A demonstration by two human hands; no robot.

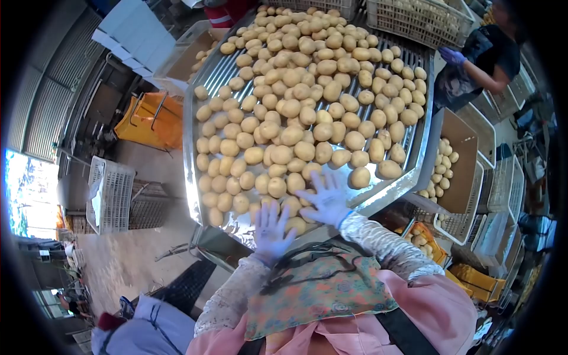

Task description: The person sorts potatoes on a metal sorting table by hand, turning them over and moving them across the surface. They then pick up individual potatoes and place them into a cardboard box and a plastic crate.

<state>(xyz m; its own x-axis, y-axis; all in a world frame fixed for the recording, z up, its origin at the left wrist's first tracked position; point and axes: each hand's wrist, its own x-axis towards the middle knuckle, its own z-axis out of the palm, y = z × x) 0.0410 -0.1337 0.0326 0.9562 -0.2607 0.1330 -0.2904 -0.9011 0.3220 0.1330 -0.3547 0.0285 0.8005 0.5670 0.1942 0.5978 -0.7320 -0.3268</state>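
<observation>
A wide metal sorting table [190,177] with slatted rollers holds a large pile of potatoes [296,106]. At its near edge lies my left hand [273,234], in a pale lavender glove, fingers spread upward beside the closest potatoes. My right hand [325,200], gloved the same way, reaches further in with its fingers splayed against the front potatoes. Neither hand is wrapped around a potato. Patterned lace-like sleeves cover both forearms.
A plastic crate [420,21] stands at the table's far end. To the right, a cardboard-lined crate [458,171] holds potatoes near another person [482,59] in dark clothing. White crates [112,195] and an orange sack [151,120] are on the left.
</observation>
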